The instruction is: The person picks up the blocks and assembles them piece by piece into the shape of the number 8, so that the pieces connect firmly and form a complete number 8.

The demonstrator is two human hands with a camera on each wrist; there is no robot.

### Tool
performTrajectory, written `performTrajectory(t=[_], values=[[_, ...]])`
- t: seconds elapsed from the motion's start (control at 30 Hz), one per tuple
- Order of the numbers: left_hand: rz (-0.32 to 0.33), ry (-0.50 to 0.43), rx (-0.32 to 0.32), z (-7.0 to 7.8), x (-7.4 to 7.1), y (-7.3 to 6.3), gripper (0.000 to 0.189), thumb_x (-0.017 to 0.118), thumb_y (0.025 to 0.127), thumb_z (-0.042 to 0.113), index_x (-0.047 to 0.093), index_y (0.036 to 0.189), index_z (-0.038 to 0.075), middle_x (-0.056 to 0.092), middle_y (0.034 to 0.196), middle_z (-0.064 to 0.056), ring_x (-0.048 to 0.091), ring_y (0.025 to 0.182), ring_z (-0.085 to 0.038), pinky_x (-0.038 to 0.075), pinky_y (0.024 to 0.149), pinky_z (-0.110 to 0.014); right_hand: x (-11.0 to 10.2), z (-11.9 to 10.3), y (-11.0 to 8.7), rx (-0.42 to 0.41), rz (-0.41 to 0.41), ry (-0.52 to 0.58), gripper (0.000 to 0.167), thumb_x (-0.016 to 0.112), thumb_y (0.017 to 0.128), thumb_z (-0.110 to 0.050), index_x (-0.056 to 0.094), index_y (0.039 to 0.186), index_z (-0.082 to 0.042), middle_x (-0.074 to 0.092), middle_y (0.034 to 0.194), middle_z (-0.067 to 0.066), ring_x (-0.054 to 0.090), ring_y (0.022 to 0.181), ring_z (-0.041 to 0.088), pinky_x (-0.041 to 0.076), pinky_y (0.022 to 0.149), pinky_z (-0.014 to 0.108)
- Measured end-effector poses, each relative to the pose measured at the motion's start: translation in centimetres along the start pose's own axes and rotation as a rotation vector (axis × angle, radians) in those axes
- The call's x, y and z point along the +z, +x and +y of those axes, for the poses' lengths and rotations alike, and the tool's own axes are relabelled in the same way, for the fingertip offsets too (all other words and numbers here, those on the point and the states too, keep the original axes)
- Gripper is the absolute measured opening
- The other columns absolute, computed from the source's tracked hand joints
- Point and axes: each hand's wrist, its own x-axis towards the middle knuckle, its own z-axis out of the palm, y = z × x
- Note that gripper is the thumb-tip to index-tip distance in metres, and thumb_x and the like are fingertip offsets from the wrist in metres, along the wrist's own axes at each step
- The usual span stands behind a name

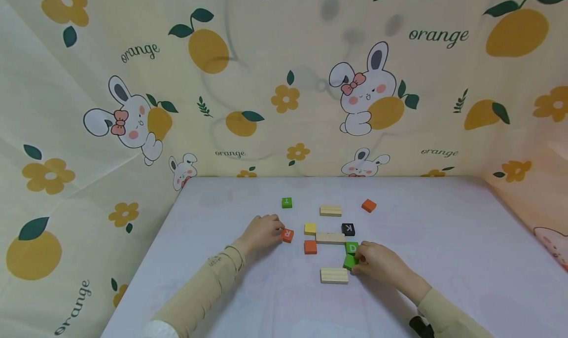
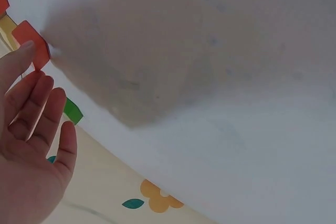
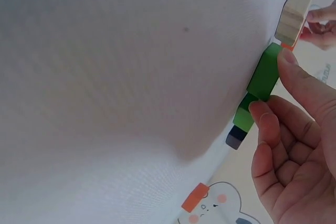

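Observation:
My left hand (image 1: 263, 231) pinches an orange letter block (image 1: 287, 236) marked R between thumb and fingertips. In the left wrist view, the thumb lies on that block's face. With its thumb and fingers, my right hand (image 1: 382, 263) grips a plain-faced green block (image 1: 350, 262), also seen large in the right wrist view. Just beyond it sits a green block (image 1: 352, 248) marked D, partly covered by the right fingers. A pale wooden plank (image 1: 330, 238) lies between the hands, with a yellow block (image 1: 310, 228) and another orange block (image 1: 310, 247) near its left end.
A black block (image 1: 348, 229) marked K stands above the plank's right end. Further wooden planks lie behind (image 1: 331, 210) and in front (image 1: 335, 276). A green block (image 1: 287, 203) marked T and an orange block (image 1: 369, 206) sit farther back, before the patterned cloth (image 1: 310, 131).

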Motion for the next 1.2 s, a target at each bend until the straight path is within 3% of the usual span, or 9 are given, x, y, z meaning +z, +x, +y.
performTrajectory(t=[0.23,0.53,1.2], values=[[0.002,-0.02,0.0,0.1,-0.1,-0.1,0.024,0.072,0.08,0.029,0.071,0.099,0.015,0.065,0.092,0.002,0.061,0.087,-0.015,0.045,0.083,-0.042,0.0,0.0,0.0,0.008,-0.003,0.002,0.024,0.079,0.069,-0.027,0.067,0.081,-0.01,0.055,0.073,-0.007,0.044,0.065,0.004,0.042,0.059,0.021],[-0.019,-0.084,-0.018,0.5,0.4,-0.5,0.022,0.074,0.077,0.028,0.072,0.093,0.013,0.061,0.082,0.005,0.051,0.071,-0.007,0.04,0.073,-0.03,-0.2,-0.2,0.0,0.029,-0.021,0.0,0.024,0.079,0.07,-0.026,0.067,0.083,-0.01,0.056,0.074,-0.006,0.045,0.065,0.006,0.042,0.06,0.021],[0.021,-0.125,0.092,3.7,1.4,-2.7,0.022,0.075,0.075,0.032,0.073,0.09,0.016,0.054,0.072,0.012,0.04,0.062,-0.001,0.029,0.064,-0.019,-0.1,-0.2,0.2,0.043,-0.044,0.005,0.024,0.079,0.07,-0.026,0.067,0.083,-0.01,0.057,0.074,-0.005,0.046,0.066,0.007,0.043,0.061,0.023]])
